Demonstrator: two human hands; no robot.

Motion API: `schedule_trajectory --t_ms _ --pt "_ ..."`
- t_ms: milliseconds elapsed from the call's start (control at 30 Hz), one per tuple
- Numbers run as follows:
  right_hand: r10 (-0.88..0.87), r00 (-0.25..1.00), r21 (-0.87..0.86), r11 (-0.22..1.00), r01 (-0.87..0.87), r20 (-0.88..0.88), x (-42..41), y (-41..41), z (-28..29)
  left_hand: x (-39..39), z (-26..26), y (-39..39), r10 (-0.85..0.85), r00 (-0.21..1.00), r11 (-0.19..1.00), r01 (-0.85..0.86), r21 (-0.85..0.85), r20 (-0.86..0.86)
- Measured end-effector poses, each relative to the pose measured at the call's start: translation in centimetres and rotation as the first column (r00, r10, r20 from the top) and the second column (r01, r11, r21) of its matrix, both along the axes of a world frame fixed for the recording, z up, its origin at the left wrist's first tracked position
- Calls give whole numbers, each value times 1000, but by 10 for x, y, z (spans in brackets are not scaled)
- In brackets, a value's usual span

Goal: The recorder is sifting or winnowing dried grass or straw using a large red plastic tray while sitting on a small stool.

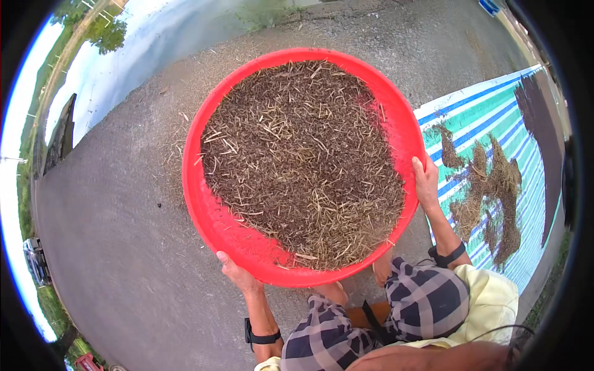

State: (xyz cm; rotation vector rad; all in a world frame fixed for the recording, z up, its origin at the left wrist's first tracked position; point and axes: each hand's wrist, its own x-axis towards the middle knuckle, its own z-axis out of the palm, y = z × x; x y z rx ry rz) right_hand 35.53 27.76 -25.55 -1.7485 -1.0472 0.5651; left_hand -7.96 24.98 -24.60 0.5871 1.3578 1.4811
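A wide round red plastic tray (401,139) is held out in front of me, over a paved ground. Dark, fine, crumbly matter mixed with chopped dry straw (301,162) covers most of its inside. Bare red plastic shows along the right side and the lower left. My left hand (240,273) grips the rim at the lower left, thumb on top and fingers hidden underneath. On the right, my right hand (426,183) clasps the rim, its thumb over the edge. The tray's underside is out of sight.
At right, a green, blue and white striped tarp (468,123) bears clumps of dry plant matter (503,185). Loose straw bits (178,143) litter the pavement (116,232) left of the tray. My bare feet (333,292) are just below it. A vehicle (37,262) stands far left.
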Motion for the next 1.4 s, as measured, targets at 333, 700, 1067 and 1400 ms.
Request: schedule_trajectory --t_ms 333,700,1067,1400 --pt "38 999 51 998 -37 -10 -15 70 -17 -24 -13 64 11 997 999 -13 -31 -72" --pt "-3 999 -191 982 -5 -40 -12 -36 -30 -8 -53 -34 29 997 943 -52 -327 -74" --pt "46 999 148 988 -44 -10 -14 84 24 -17 6 66 -4 999 985 -4 171 49" --pt "35 992 -128 992 -20 119 31 -22 -110 20 -96 -24 -32 999 944 21 -328 -28"
